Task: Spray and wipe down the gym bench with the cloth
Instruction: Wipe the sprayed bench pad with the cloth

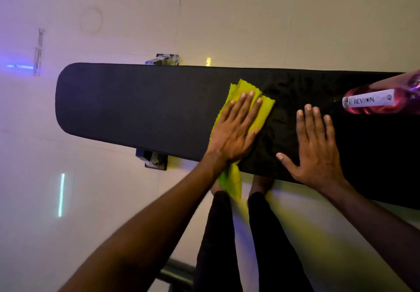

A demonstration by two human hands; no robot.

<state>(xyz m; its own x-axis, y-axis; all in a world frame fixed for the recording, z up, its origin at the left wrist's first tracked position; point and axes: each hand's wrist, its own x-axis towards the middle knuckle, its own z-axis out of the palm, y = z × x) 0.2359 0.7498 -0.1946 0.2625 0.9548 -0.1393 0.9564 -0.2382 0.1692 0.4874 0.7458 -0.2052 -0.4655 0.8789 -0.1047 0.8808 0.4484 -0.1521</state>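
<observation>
A long black padded gym bench (pixel 127 107) runs across the view from left to right. A yellow-green cloth (pixel 261 112) lies on its top, one end hanging over the near edge. My left hand (pixel 234 130) presses flat on the cloth, fingers spread. My right hand (pixel 316 153) rests flat and bare on the bench pad to the right of the cloth. A pink spray bottle (pixel 375 102) with a white label stands on the bench at the far right. Wet droplets show on the pad between my hands.
The bench's metal feet (pixel 154 160) stick out at the near side and at the far side (pixel 163 59). Pale tiled floor (pixel 113 19) surrounds the bench. My legs in dark trousers (pixel 218 246) stand close to the near edge. A dark bar (pixel 177 271) lies by my feet.
</observation>
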